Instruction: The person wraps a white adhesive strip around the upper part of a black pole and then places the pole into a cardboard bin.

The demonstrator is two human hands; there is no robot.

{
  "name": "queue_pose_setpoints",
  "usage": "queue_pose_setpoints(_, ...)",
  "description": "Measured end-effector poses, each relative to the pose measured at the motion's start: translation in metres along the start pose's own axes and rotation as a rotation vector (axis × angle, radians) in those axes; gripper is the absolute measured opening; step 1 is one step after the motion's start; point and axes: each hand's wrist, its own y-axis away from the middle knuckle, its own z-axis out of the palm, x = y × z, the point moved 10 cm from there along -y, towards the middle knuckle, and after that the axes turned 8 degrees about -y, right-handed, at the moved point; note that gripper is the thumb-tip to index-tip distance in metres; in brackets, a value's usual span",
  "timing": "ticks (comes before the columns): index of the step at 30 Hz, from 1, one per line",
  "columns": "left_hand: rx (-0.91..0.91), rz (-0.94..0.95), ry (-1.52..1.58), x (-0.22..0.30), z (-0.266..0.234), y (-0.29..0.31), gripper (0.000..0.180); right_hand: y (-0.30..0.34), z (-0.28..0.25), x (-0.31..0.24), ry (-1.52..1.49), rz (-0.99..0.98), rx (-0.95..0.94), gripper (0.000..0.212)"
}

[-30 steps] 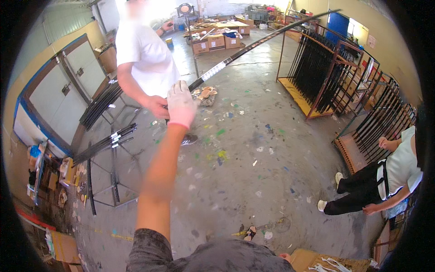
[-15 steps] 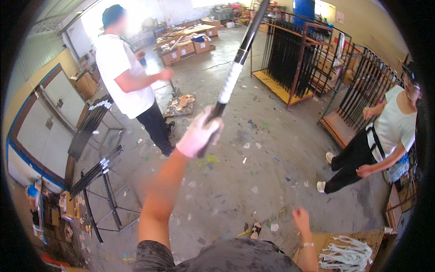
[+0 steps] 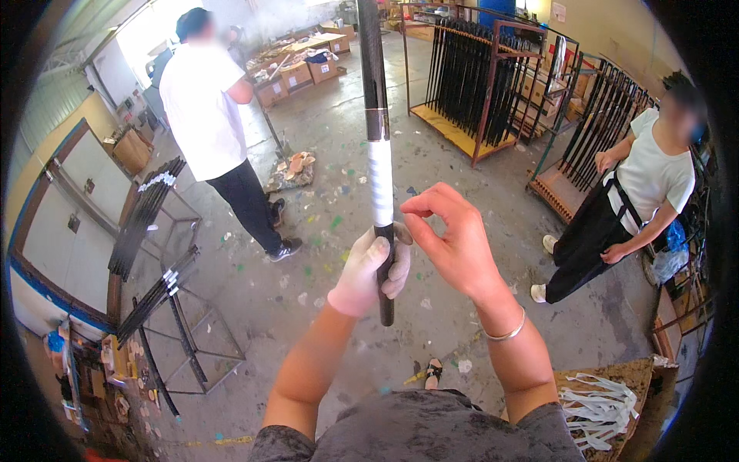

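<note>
A long black tube (image 3: 374,85) stands nearly upright in front of me, its top running out of view. My left hand (image 3: 360,271), in a pale glove, is closed around its lower part, with a short end of tube showing below the fist. Just above that grip, a band of white tape (image 3: 380,183) is wrapped around the tube. My right hand (image 3: 459,245), bare and with a bracelet at the wrist, is beside the band on the right. Its thumb and forefinger are curled together in a pinch; whatever is between them cannot be made out.
White strips (image 3: 600,412) lie on cardboard at lower right. Black tubes rest on metal stands (image 3: 185,339) at left; racks of black tubes (image 3: 469,81) stand back right. One person (image 3: 204,115) stands at left, another (image 3: 650,173) at right. Boxes (image 3: 296,75) are behind.
The tube has swung from a rightward lean to nearly upright, and my left hand has come lower and closer. My right hand has risen from low right to beside the tape band.
</note>
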Motion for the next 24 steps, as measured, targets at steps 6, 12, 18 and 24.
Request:
queue_pose_setpoints(6, 0.114, 0.006, -0.127, -0.006, -0.005, 0.007, 0.036, 0.006, 0.002, 0.003, 0.068, 0.041, 0.004, 0.004)
queue_pose_setpoints(12, 0.184, 0.005, -0.208, -0.012, -0.009, 0.007, 0.028, 0.004, 0.004, -0.007, 0.115, -0.06, 0.018, 0.007)
queue_pose_setpoints(18, 0.142, 0.023, -0.258, -0.007, -0.001, 0.009, 0.029, 0.028, -0.007, -0.003, -0.048, -0.044, -0.031, 0.006)
queue_pose_setpoints(24, 0.079, -0.069, -0.155, -0.011, 0.011, 0.012, 0.029, 0.044, -0.027, 0.036, -0.352, 0.281, -0.034, 0.019)
